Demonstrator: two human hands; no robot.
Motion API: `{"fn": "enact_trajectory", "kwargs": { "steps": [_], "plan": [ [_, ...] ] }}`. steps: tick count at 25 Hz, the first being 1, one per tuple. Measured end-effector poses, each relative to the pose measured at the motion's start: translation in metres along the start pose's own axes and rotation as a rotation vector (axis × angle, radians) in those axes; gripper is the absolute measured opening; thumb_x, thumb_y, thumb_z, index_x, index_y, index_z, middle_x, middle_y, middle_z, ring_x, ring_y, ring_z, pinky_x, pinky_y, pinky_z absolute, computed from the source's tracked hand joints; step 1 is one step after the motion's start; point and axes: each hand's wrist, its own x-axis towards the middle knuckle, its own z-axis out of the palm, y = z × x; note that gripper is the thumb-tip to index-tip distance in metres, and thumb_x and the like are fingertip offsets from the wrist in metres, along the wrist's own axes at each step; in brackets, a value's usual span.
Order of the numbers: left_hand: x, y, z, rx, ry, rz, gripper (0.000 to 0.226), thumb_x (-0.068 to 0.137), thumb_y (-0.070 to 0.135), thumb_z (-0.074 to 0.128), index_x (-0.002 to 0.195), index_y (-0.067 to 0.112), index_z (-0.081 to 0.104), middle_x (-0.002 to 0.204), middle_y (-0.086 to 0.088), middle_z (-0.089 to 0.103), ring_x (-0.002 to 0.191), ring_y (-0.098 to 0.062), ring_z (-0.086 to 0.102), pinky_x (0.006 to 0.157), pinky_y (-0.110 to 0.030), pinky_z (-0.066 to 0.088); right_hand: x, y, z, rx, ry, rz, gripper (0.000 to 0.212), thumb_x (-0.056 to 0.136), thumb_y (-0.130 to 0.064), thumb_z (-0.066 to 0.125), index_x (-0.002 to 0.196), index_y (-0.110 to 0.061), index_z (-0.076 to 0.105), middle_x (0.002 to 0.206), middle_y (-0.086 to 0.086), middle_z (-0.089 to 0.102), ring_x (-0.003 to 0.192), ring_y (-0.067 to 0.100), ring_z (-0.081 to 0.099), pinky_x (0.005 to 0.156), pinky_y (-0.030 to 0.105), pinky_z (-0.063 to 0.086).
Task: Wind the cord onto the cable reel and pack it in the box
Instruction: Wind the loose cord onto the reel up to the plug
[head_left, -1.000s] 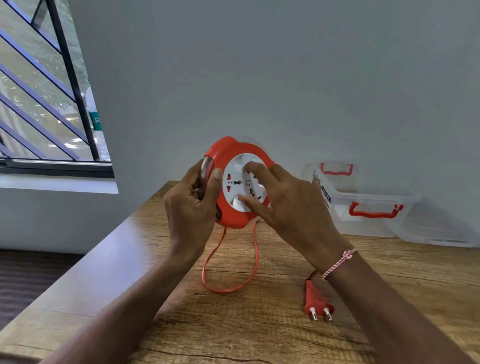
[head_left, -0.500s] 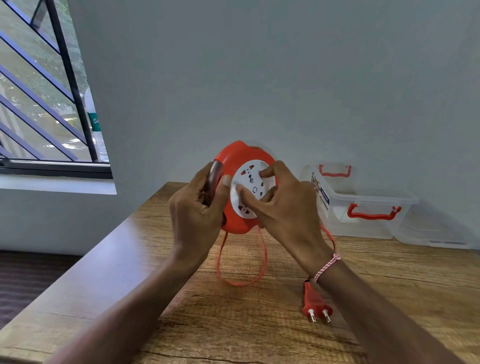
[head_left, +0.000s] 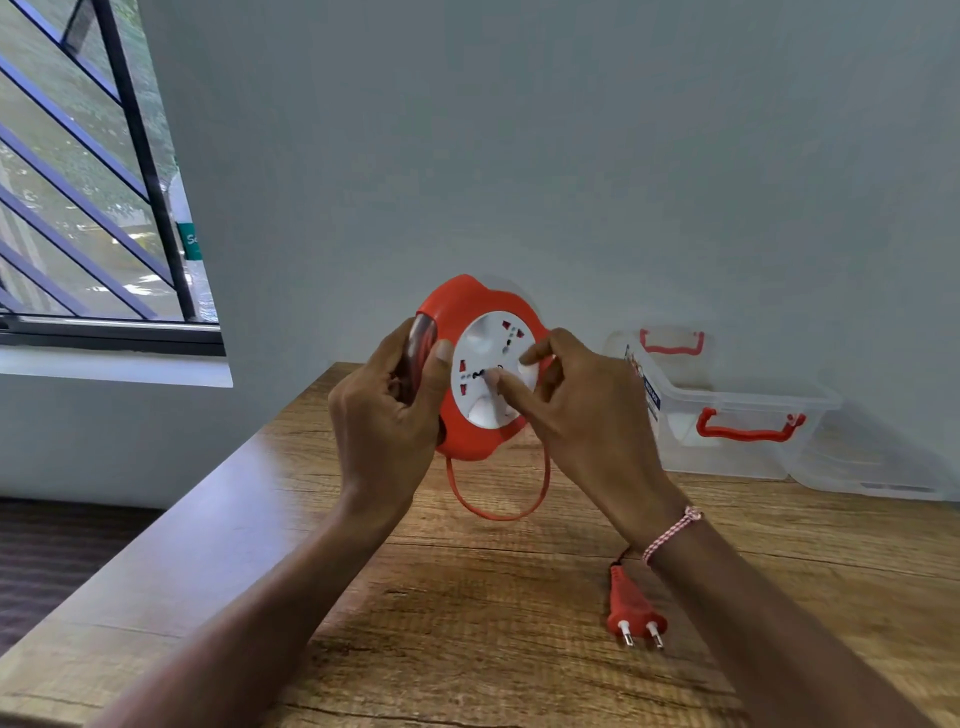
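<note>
plug (head_left: 635, 605) on table (head_left: 467, 623), nearest. loose cord (head_left: 498, 499) loop hangs under reel (head_left: 480, 366). left hand (head_left: 387, 421) clamps reel rim; right hand (head_left: 582, 410) fingers press white hub. step: winding. next: more hub turns, draw plug in. box (head_left: 727, 410) open by wall.

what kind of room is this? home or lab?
Probably a plain room at home, though that is a guess. A wooden table stands against a bare painted wall, next to a barred window that looks onto greenery. A clear plastic storage box sits at the wall.
</note>
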Motion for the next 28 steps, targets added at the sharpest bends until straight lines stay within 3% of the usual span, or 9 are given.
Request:
{"fn": "enact_trajectory", "kwargs": {
  "steps": [2, 4, 11, 16, 20, 22, 24, 26, 28],
  "plan": [
    [0.002, -0.001, -0.002, -0.008, 0.019, -0.03, 0.038, 0.101, 0.059, 0.056, 0.133, 0.039, 0.059, 0.096, 0.04, 0.06, 0.077, 0.014, 0.069, 0.069, -0.017, 0.059, 0.002, 0.008, -0.002, -0.208, 0.018, -0.307, 0.051, 0.091, -0.058, 0.069, 0.128, -0.024, 0.061, 0.114, -0.001, 0.076, 0.072, 0.016, 0.074, 0.066, 0.026, 0.059],
    [0.003, -0.002, -0.003, -0.027, 0.018, -0.049, 0.034, 0.101, 0.055, 0.058, 0.132, 0.039, 0.059, 0.096, 0.042, 0.061, 0.08, 0.014, 0.07, 0.069, -0.015, 0.059, 0.002, 0.011, 0.0, -0.303, -0.008, -0.471, 0.06, 0.09, -0.056, 0.071, 0.139, -0.024, 0.057, 0.12, 0.005, 0.076, 0.074, 0.024, 0.077, 0.064, 0.034, 0.062],
    [-0.001, 0.003, -0.001, -0.07, -0.041, -0.007, 0.033, 0.102, 0.049, 0.059, 0.132, 0.035, 0.06, 0.102, 0.034, 0.065, 0.086, 0.017, 0.07, 0.069, -0.006, 0.056, 0.001, 0.013, 0.002, -0.392, 0.111, -0.549, 0.066, 0.086, -0.054, 0.077, 0.14, -0.018, 0.064, 0.095, 0.012, 0.081, 0.068, 0.031, 0.077, 0.058, 0.037, 0.063],
    [-0.003, 0.004, 0.0, 0.003, -0.02, 0.056, 0.041, 0.102, 0.062, 0.051, 0.134, 0.037, 0.057, 0.093, 0.023, 0.067, 0.076, 0.013, 0.064, 0.067, -0.015, 0.059, -0.003, 0.002, 0.004, -0.139, 0.059, -0.247, 0.068, 0.081, -0.064, 0.076, 0.133, -0.023, 0.063, 0.099, 0.006, 0.081, 0.075, 0.023, 0.078, 0.065, 0.029, 0.065],
    [-0.006, 0.005, 0.001, 0.025, -0.033, 0.082, 0.043, 0.103, 0.061, 0.051, 0.137, 0.035, 0.056, 0.095, 0.015, 0.068, 0.072, 0.017, 0.064, 0.07, -0.002, 0.051, -0.002, -0.009, 0.004, 0.135, 0.006, 0.122, 0.059, 0.077, -0.069, 0.073, 0.114, -0.025, 0.061, 0.099, -0.001, 0.077, 0.066, 0.017, 0.076, 0.051, 0.021, 0.06],
    [-0.007, 0.005, 0.003, 0.046, -0.034, 0.108, 0.045, 0.103, 0.056, 0.054, 0.137, 0.028, 0.062, 0.088, 0.008, 0.072, 0.076, 0.01, 0.065, 0.068, -0.002, 0.05, 0.0, -0.013, 0.005, 0.45, -0.045, 0.378, 0.054, 0.082, -0.059, 0.078, 0.109, -0.017, 0.059, 0.087, 0.006, 0.079, 0.054, 0.018, 0.073, 0.04, 0.021, 0.049],
    [-0.008, 0.005, 0.006, 0.079, -0.033, 0.122, 0.05, 0.103, 0.054, 0.055, 0.135, 0.017, 0.068, 0.083, 0.01, 0.067, 0.078, 0.012, 0.064, 0.07, -0.003, 0.049, -0.001, -0.017, 0.001, 0.818, -0.122, 0.64, 0.051, 0.086, -0.048, 0.08, 0.11, -0.007, 0.061, 0.075, 0.016, 0.078, 0.046, 0.016, 0.067, 0.039, 0.023, 0.04],
    [-0.008, 0.003, 0.007, 0.087, -0.023, 0.112, 0.053, 0.103, 0.056, 0.054, 0.134, 0.015, 0.07, 0.086, 0.014, 0.064, 0.075, 0.016, 0.063, 0.069, -0.005, 0.052, -0.003, -0.02, -0.002, 0.954, -0.182, 0.715, 0.049, 0.087, -0.046, 0.079, 0.108, -0.004, 0.064, 0.075, 0.019, 0.078, 0.045, 0.014, 0.063, 0.042, 0.022, 0.04],
    [-0.007, 0.0, 0.005, 0.05, 0.003, 0.064, 0.05, 0.103, 0.059, 0.052, 0.134, 0.023, 0.069, 0.087, 0.014, 0.069, 0.073, 0.008, 0.067, 0.067, -0.02, 0.062, -0.002, -0.018, -0.002, 0.811, -0.172, 0.575, 0.047, 0.089, -0.05, 0.076, 0.107, -0.008, 0.065, 0.073, 0.012, 0.079, 0.043, 0.012, 0.062, 0.044, 0.025, 0.043]
  ]
}}
